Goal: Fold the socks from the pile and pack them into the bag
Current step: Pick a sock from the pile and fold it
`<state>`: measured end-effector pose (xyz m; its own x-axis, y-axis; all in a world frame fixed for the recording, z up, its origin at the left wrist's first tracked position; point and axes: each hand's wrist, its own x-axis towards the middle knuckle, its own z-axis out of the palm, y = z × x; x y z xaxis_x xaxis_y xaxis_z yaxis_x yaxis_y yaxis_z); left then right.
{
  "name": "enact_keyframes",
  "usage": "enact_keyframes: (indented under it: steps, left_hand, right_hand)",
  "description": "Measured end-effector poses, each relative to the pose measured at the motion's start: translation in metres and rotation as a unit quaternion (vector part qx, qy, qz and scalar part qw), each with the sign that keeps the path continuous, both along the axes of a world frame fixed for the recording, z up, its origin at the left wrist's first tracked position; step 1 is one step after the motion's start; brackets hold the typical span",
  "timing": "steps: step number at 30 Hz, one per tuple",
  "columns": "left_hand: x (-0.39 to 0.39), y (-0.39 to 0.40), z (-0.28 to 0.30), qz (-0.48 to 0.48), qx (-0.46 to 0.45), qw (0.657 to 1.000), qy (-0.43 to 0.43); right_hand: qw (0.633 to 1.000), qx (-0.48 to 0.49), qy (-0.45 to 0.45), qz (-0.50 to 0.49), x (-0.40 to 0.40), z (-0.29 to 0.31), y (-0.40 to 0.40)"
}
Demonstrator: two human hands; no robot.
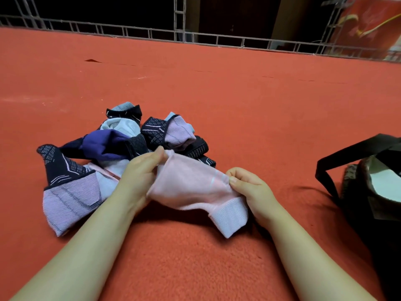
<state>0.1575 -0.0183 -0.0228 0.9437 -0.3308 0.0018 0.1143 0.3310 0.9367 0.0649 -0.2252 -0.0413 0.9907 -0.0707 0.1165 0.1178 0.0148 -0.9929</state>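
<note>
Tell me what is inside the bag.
Through the open top of the dark bag, only a white lining or sheet shows. No socks are visible there; the rim and the frame edge hide the rest.

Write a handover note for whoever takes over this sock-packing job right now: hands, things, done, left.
Left hand and right hand each keep a grip on one pale pink knitted sock, stretched between them above the red carpet.
The mixed purple, black and white sock pile lies behind the left hand.
The dark open fabric bag sits on the right.
Done: nothing visibly packed.
Left: fold this sock, then the pile.
</note>
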Motion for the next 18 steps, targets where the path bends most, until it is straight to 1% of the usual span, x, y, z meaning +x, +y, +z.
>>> enact_keyframes:
  steps: [3, 5, 6, 7, 8, 9, 10, 11, 12, 13, 14, 15, 16, 17, 18]
  left_hand:
    - [0.005, -0.001, 0.002, 0.020, -0.056, 0.998, 0.015]
    - [0.011, 0.005, 0.002, 0.068, -0.117, 0.990, 0.038]
    - [0.011, 0.007, 0.002, 0.078, -0.138, 0.987, 0.028]
    - [0.012, 0.007, 0.000, 0.073, -0.119, 0.990, -0.008]
    - [0.010, 0.007, -0.004, 0.065, -0.047, 0.994, -0.072]
    - [0.010, 0.002, -0.010, 0.054, 0.042, 0.988, -0.139]
    - [0.005, -0.002, -0.012, 0.041, 0.111, 0.977, -0.179]
    - [0.003, -0.004, -0.012, 0.034, 0.148, 0.972, -0.179]
    - [0.001, -0.006, -0.010, 0.022, 0.145, 0.978, -0.151]
    - [0.003, -0.007, -0.010, 0.004, 0.122, 0.986, -0.112]
    - [0.000, -0.006, -0.009, -0.031, 0.107, 0.990, -0.081]
    - [-0.003, -0.005, -0.007, -0.077, 0.123, 0.987, -0.073]
    - [-0.007, -0.004, -0.005, -0.122, 0.167, 0.974, -0.088]
    - [-0.008, -0.003, -0.006, -0.142, 0.238, 0.951, -0.139]
    - [-0.011, -0.003, -0.008, -0.131, 0.305, 0.924, -0.190]
  right_hand:
    - [1.000, 0.015, -0.001, -0.021, 0.001, -0.001, -0.001]
    - [1.000, 0.014, -0.001, -0.028, 0.001, -0.002, 0.000]
    - [0.999, 0.018, 0.001, -0.031, 0.001, -0.003, 0.001]
    - [0.999, 0.026, 0.004, -0.034, 0.002, -0.003, 0.002]
    - [0.999, 0.037, 0.007, -0.036, 0.002, -0.004, 0.002]
    - [0.998, 0.047, 0.010, -0.040, 0.002, -0.004, 0.002]
    - [0.998, 0.053, 0.013, -0.044, 0.002, -0.003, 0.001]
    - [0.997, 0.052, 0.014, -0.047, 0.002, -0.002, 0.000]
    - [0.998, 0.047, 0.015, -0.045, 0.002, -0.002, -0.001]
    - [0.998, 0.039, 0.015, -0.038, 0.002, -0.001, -0.002]
    - [0.999, 0.031, 0.015, -0.030, 0.002, -0.001, -0.002]
    - [0.999, 0.021, 0.016, -0.021, 0.002, -0.001, -0.002]
    - [1.000, 0.013, 0.018, -0.012, 0.002, -0.001, -0.001]
    - [1.000, 0.006, 0.020, -0.005, 0.002, -0.001, -0.002]
    - [1.000, 0.002, 0.022, 0.000, 0.002, -0.002, -0.002]
